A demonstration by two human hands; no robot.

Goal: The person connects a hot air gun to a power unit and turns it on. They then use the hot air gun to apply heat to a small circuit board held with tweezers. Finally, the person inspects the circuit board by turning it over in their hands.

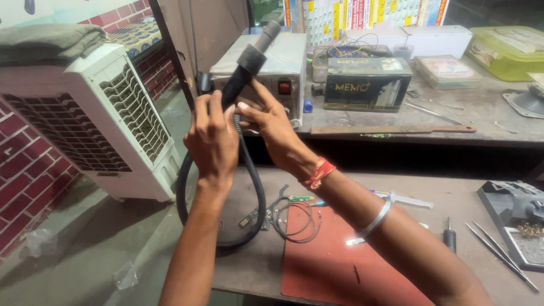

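while both hands grip it, left hand (212, 136) wraps the hot-air wand (247, 62), right hand (271, 122) pinches its handle; nozzle points up beyond them. step looks like handling or inspecting; next needs steady hold clear of the hose (256, 192) below.

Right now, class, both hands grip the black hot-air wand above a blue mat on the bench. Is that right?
Not quite: the mat is red, not blue. The head view shows it on the bench, below the wand that the left hand and right hand grip.
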